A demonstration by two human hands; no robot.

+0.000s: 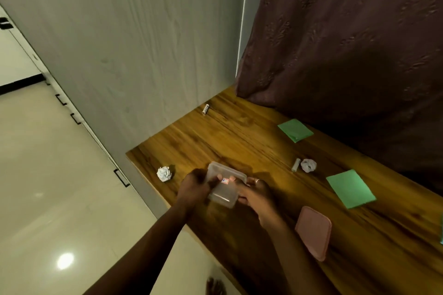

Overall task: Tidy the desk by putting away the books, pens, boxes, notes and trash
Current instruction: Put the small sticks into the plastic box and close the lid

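Observation:
A clear plastic box [225, 185] with a small red and white sticker is held just above the wooden desk [239, 136], near its front left corner. My left hand [194, 187] grips its left side and my right hand [256, 195] grips its right side. A pink lid [314, 232] lies flat on the desk to the right of my right wrist. Two crumpled paper balls lie on the desk, one [165, 173] by the left edge and one [308, 165] further right. Two green notes [295, 130] [350, 188] lie near the curtain.
A small white tube [205, 109] lies at the back by the grey wall [134, 55]. Another small cylinder [296, 164] rests beside the right paper ball. A dark curtain [347, 38] hangs along the desk's right side. Pale tiled floor [48, 187] lies left.

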